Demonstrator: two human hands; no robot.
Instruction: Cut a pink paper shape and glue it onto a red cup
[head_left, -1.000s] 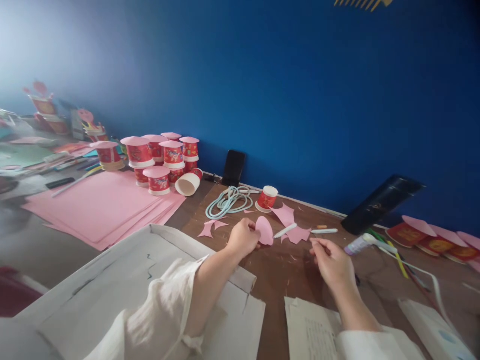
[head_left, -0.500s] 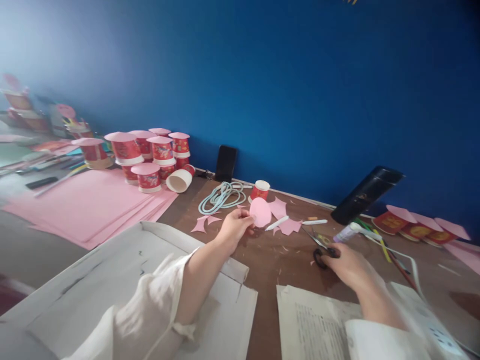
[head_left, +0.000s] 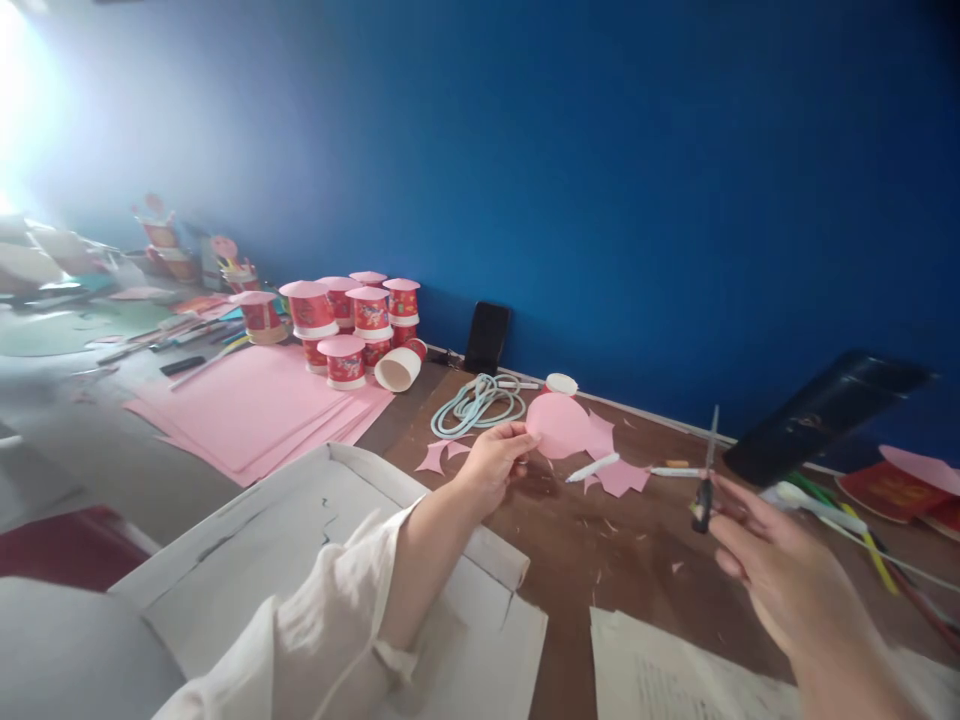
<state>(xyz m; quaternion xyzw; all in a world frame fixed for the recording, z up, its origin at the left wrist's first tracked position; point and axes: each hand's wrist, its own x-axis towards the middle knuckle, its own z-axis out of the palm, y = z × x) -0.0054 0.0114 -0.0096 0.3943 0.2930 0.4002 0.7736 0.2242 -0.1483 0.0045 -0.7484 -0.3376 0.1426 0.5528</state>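
My left hand (head_left: 495, 465) pinches the edge of a round piece of pink paper (head_left: 559, 425) above the brown table. Behind that piece stands a paper cup (head_left: 561, 384), only its white rim and a bit of red showing. My right hand (head_left: 772, 560) grips a pair of scissors (head_left: 703, 500) by the dark handles, blades pointing up, apart from the paper. Pink paper scraps (head_left: 622, 477) and a white pen (head_left: 592, 467) lie between the two hands.
Red cups with pink paper tops (head_left: 371, 312) stand stacked at left behind pink sheets (head_left: 255, 400). A coiled cable (head_left: 480, 400) lies below a phone (head_left: 487, 335) leaning on the blue wall. A black cylinder (head_left: 825, 410) leans at right. A white box lid (head_left: 270, 530) and printed pages (head_left: 675, 670) lie nearest me.
My right hand has lifted the scissors off the table, turning the blades upward. My left hand keeps hold of the pink round, now turned more broadly to view. The view has swung left.
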